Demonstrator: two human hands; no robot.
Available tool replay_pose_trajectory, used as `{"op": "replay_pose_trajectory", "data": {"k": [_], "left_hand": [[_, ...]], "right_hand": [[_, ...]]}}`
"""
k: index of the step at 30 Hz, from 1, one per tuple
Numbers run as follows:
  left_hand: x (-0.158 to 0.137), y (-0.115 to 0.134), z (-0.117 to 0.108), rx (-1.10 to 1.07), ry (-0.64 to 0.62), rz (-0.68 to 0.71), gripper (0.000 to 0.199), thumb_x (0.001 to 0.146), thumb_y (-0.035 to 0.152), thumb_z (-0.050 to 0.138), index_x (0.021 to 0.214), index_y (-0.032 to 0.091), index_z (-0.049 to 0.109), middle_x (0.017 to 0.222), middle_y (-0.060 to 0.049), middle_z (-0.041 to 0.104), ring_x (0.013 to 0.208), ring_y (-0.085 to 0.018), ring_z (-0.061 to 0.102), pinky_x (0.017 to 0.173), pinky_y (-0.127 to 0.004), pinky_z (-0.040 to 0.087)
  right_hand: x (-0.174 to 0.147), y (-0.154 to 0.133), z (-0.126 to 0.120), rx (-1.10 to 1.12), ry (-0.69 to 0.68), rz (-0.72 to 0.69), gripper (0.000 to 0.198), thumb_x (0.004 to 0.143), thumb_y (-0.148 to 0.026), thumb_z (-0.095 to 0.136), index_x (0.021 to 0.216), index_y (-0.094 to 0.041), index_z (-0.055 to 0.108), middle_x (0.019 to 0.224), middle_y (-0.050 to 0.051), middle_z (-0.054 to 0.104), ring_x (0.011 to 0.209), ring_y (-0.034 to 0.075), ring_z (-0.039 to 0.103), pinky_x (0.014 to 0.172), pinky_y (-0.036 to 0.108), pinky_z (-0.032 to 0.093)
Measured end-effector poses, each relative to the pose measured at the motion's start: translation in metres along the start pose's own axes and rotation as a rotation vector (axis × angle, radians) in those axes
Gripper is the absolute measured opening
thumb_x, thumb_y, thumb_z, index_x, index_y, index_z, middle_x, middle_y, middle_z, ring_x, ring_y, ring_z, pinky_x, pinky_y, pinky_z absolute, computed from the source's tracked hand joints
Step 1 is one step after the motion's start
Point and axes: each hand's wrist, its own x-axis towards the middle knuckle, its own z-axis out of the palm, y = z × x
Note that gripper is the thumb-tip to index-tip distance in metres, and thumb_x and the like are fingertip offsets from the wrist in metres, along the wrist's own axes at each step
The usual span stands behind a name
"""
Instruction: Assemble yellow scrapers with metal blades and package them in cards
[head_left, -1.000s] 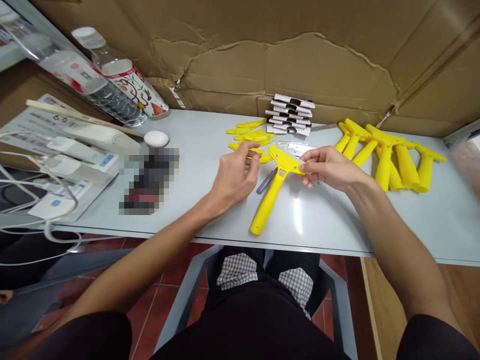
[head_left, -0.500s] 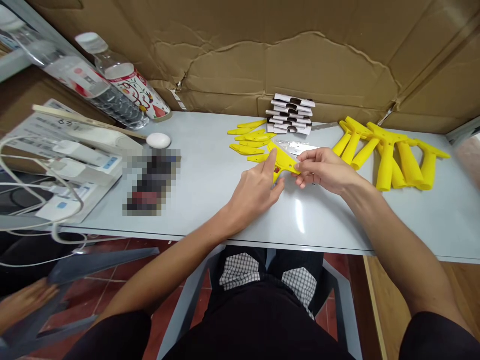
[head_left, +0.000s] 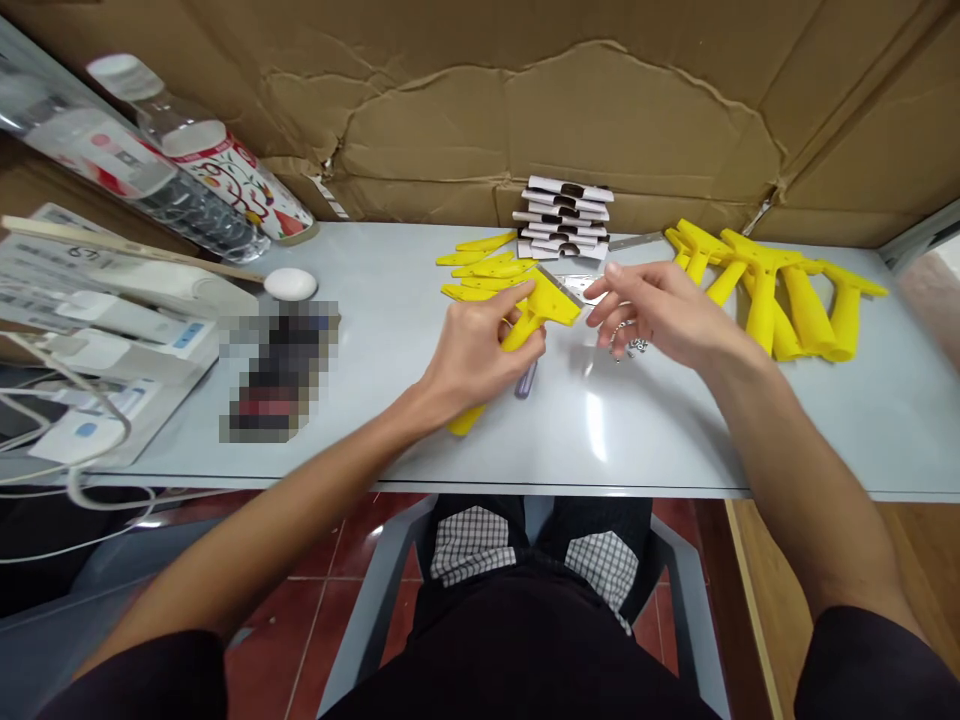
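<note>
Yellow scraper [head_left: 553, 300] over pale table [head_left: 645, 440], left hand [head_left: 474, 352] clamped round its handle, hiding the middle; right hand [head_left: 673, 315] just right of its head, fingers apart, near small metal parts [head_left: 639, 346]. Beyond scraper: flat yellow pieces [head_left: 491, 268], stacked white-and-dark sleeves [head_left: 564, 214]. Just below, purple tool handle [head_left: 526, 381]; well right, clustered yellow T-shaped handles [head_left: 762, 300].
</note>
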Motion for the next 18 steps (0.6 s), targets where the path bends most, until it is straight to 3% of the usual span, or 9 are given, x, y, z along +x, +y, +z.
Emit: {"op": "replay_pose_trajectory", "data": {"k": [2, 5, 7, 13, 18], "left_hand": [[0.003, 0.007, -0.010, -0.220, -0.061, -0.149, 0.033, 0.080, 0.027, 0.076, 0.111, 0.015, 0.079, 0.087, -0.002, 0.073, 0.058, -0.012, 0.061, 0.058, -0.027, 0.053], [0.006, 0.014, -0.022, -0.477, -0.182, -0.360, 0.009, 0.076, 0.023, 0.075, 0.078, 0.016, 0.069, 0.075, -0.002, 0.068, 0.047, -0.010, 0.054, 0.047, -0.024, 0.045], [0.008, 0.013, -0.025, -0.617, -0.219, -0.454, 0.012, 0.074, 0.020, 0.074, 0.071, 0.017, 0.063, 0.067, -0.001, 0.065, 0.044, -0.008, 0.050, 0.045, -0.023, 0.042], [0.005, -0.004, -0.021, -0.897, -0.354, -0.632, 0.018, 0.074, 0.026, 0.075, 0.067, 0.018, 0.060, 0.048, 0.002, 0.051, 0.039, -0.008, 0.045, 0.039, -0.021, 0.034], [-0.004, -0.005, -0.024, -0.980, -0.395, -0.681, 0.024, 0.072, 0.028, 0.076, 0.063, 0.019, 0.056, 0.047, 0.002, 0.049, 0.038, -0.009, 0.043, 0.037, -0.022, 0.031]], "right_hand": [[-0.003, -0.004, -0.018, -0.307, -0.011, -0.089, 0.040, 0.089, -0.058, 0.085, 0.095, -0.019, 0.080, 0.082, 0.008, 0.078, 0.063, 0.018, 0.069, 0.055, 0.033, 0.055], [-0.006, -0.005, -0.036, -0.769, -0.107, -0.130, 0.019, 0.088, -0.040, 0.081, 0.092, -0.022, 0.085, 0.079, 0.004, 0.079, 0.067, 0.019, 0.067, 0.063, 0.034, 0.051], [-0.005, -0.003, -0.039, -0.971, -0.167, -0.104, 0.012, 0.087, -0.031, 0.079, 0.092, -0.023, 0.087, 0.081, 0.003, 0.080, 0.073, 0.020, 0.069, 0.068, 0.034, 0.050], [-0.002, 0.005, -0.028, -1.093, -0.249, 0.010, 0.015, 0.086, -0.023, 0.073, 0.088, -0.026, 0.087, 0.087, 0.002, 0.081, 0.080, 0.023, 0.070, 0.071, 0.035, 0.049], [-0.005, 0.014, -0.026, -1.070, -0.212, -0.064, 0.014, 0.087, -0.027, 0.073, 0.077, -0.027, 0.083, 0.071, 0.001, 0.074, 0.071, 0.022, 0.063, 0.067, 0.035, 0.044]]}}
